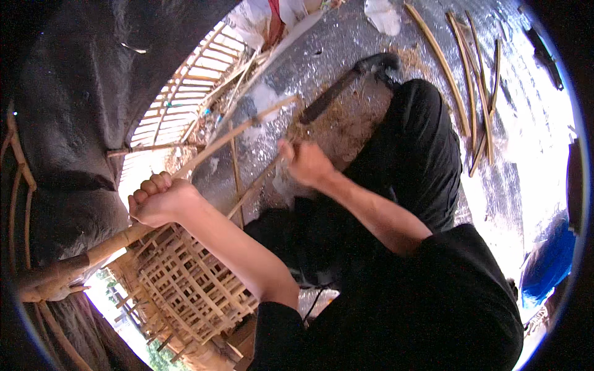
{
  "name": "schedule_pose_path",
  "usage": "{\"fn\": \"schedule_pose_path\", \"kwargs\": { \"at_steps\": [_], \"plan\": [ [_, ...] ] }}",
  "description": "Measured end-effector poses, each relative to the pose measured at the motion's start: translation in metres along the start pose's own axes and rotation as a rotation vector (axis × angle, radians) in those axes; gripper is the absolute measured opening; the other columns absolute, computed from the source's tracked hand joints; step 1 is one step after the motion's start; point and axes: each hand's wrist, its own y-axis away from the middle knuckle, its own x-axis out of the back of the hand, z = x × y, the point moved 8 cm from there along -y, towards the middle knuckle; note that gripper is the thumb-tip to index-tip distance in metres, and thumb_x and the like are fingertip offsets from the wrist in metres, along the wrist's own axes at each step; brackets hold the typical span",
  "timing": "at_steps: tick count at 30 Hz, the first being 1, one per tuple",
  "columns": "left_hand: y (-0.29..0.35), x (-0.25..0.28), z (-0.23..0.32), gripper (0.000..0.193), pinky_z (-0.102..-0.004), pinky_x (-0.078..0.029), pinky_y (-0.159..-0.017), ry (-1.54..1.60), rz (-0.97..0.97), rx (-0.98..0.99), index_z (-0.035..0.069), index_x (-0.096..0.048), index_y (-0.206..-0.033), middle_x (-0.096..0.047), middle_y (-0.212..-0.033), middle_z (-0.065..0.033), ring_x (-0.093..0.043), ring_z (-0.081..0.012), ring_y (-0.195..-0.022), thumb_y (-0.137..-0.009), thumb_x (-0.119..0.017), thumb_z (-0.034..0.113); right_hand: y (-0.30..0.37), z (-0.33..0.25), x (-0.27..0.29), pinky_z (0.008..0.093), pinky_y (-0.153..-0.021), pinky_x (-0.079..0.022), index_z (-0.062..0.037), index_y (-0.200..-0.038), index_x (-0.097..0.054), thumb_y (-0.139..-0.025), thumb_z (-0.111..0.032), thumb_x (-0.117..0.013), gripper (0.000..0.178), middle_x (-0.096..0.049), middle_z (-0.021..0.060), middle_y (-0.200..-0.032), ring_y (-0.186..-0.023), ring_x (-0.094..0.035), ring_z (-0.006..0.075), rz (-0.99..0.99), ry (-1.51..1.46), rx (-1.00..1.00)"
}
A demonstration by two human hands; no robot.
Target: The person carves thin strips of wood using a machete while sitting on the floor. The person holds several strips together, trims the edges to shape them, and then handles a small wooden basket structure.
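Grips a pale strip [211, 150] of wood, perhaps bamboo, in the closed fist of the left hand [164, 201], raised at the left of the middle. Extends aslant from that fist to the upper middle, free at the far end. Seems clenched so firmly to keep such a long, slim length from swinging. Looks straight, narrow and smooth, yellowish-tan, with a darker mark partway up. Cannot tell, behind the knuckles, where to divide the pale strip from the thick pole [111, 244] beyond, running toward the lower left.

Carries the right hand [309, 164] lower and nearer the trunk, with fingers bent, just beside the top of a thin brown stick [253, 188]. Cannot tell, for blur, whether clasping that stick or merely passing in front. Probably works close to the body for better control, with a black-clad leg [427, 142] folded alongside.

Just past the right hand, shows a brown, littered patch [349, 133] and a long dark bar [331, 99], too unclear to identify. Farther out, spreads into shiny grey sheeting [365, 40], with loose slender sticks [436, 59] at the upper right, perhaps laid there within reach. Includes a woven lattice [192, 278] below the left forearm, a slatted frame [185, 93] above, and a blue bundle [550, 266] at the far right.
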Motion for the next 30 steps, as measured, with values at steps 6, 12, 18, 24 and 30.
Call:
{"fn": "schedule_pose_path", "kwargs": {
  "at_steps": [6,12,18,24,30],
  "plan": [
    [-0.002,0.006,0.013,0.035,-0.0295,-0.016,-0.047,0.021,0.019,-0.042,0.019,-0.021,-0.058,-0.019,-0.052,0.0018,-0.014,-0.0127,-0.045,-0.087,-0.041,0.021,0.005,0.017,0.014,0.0529,-0.077,-0.051,0.0071,-0.09,-0.063,-0.098,-0.059,-0.036,0.072,-0.062,0.0339,-0.08,-0.084,-0.065,0.0479,-0.06,0.035,0.018],
    [0.007,0.001,0.006,0.037,-0.0295,-0.016,-0.047,-0.003,-0.013,-0.032,0.019,-0.018,-0.058,-0.016,-0.053,0.0024,-0.014,-0.0123,-0.045,-0.088,-0.04,0.02,0.003,0.089,0.033,0.0537,-0.083,-0.051,0.0104,-0.088,-0.066,-0.098,-0.061,-0.034,0.079,-0.064,0.0346,-0.084,-0.091,-0.064,0.0499,0.043,0.035,-0.188],
    [-0.002,-0.006,0.003,0.033,-0.0324,-0.017,-0.047,0.013,0.078,-0.015,0.018,-0.022,-0.059,-0.02,-0.054,0.0022,-0.015,-0.0134,-0.047,-0.088,-0.039,0.018,0.013,0.078,0.016,0.0545,-0.09,-0.048,0.0129,-0.09,-0.066,-0.098,-0.062,-0.031,0.083,-0.063,0.0379,-0.091,-0.096,-0.062,0.0528,-0.049,0.132,-0.133],
    [0.01,-0.045,-0.006,0.036,-0.0311,-0.026,-0.055,0.044,-0.327,0.124,0.018,-0.027,-0.062,-0.026,-0.057,0.0007,-0.024,-0.0145,-0.053,-0.096,-0.038,0.022,0.009,0.117,0.029,0.0501,-0.069,-0.047,0.0083,-0.067,-0.055,-0.097,-0.068,-0.025,0.087,-0.056,0.0247,-0.063,-0.065,-0.06,0.0363,-0.099,-0.155,-0.444],
    [0.046,-0.067,0.011,0.039,-0.0327,-0.031,-0.07,0.115,-0.609,0.17,0.016,-0.033,-0.063,-0.038,-0.06,-0.0031,-0.038,-0.0169,-0.068,-0.098,-0.044,0.029,0.018,0.048,0.034,0.0516,-0.095,-0.045,0.0131,-0.101,-0.064,-0.096,-0.067,-0.031,0.087,-0.062,0.0386,-0.104,-0.108,-0.059,0.0509,-0.099,-0.205,-0.329]
  ]
}}
